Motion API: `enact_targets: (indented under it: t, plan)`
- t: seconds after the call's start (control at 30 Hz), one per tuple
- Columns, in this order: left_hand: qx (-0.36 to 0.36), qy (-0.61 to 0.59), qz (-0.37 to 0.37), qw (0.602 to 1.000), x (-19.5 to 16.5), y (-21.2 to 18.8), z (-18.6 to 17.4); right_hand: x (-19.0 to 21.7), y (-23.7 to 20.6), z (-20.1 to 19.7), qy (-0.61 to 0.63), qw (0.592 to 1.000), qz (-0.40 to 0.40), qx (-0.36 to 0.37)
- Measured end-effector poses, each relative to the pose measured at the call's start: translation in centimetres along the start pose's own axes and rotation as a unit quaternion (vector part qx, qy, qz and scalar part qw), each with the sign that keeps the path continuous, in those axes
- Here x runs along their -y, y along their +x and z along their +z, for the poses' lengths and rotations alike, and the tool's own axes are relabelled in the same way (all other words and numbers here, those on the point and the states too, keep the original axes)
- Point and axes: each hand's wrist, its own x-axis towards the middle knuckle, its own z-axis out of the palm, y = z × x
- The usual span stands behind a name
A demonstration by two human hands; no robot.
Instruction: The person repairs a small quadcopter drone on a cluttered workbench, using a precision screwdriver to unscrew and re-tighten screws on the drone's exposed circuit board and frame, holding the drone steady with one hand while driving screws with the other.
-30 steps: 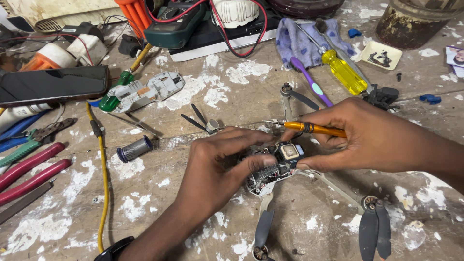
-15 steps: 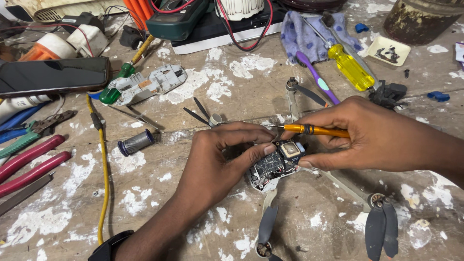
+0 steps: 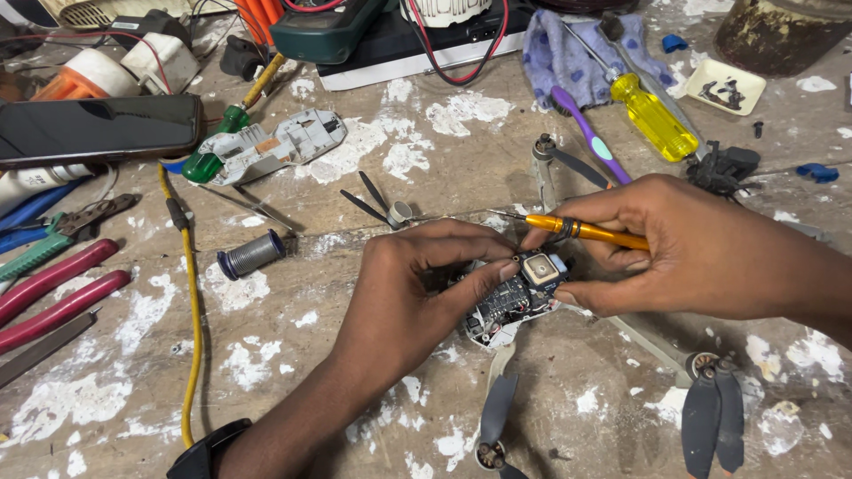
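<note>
A small opened drone with its circuit board bared lies on the paint-spattered bench. My left hand grips its body, fingertips pressing on the board beside a square grey module. My right hand holds a thin orange screwdriver lying level over the drone, tip pointing left, while its lower fingers touch the drone's right side. Folded grey propeller arms stick out below and to the right.
A white drone shell, a solder spool, tweezers, a yellow-handled screwdriver, a purple tool, red pliers, a black phone, a yellow cable and a small white dish surround the work.
The view has drifted slightly. Both hands stay on the drone, and the left fingers have shifted a little on the board.
</note>
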Motion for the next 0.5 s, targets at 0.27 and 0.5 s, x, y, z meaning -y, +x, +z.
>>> enact_targets:
  t: [0.27, 0.5]
  plan:
    - [-0.013, 0.002, -0.015, 1.000, 0.0, 0.1, 0.3, -0.4, -0.1, 0.6, 0.071, 0.997, -0.003, 0.007]
    - [-0.024, 0.004, 0.005, 1.000, 0.1, -0.1, 0.4, -1.2, 0.1, 0.7, 0.074, 0.997, -0.014, 0.007]
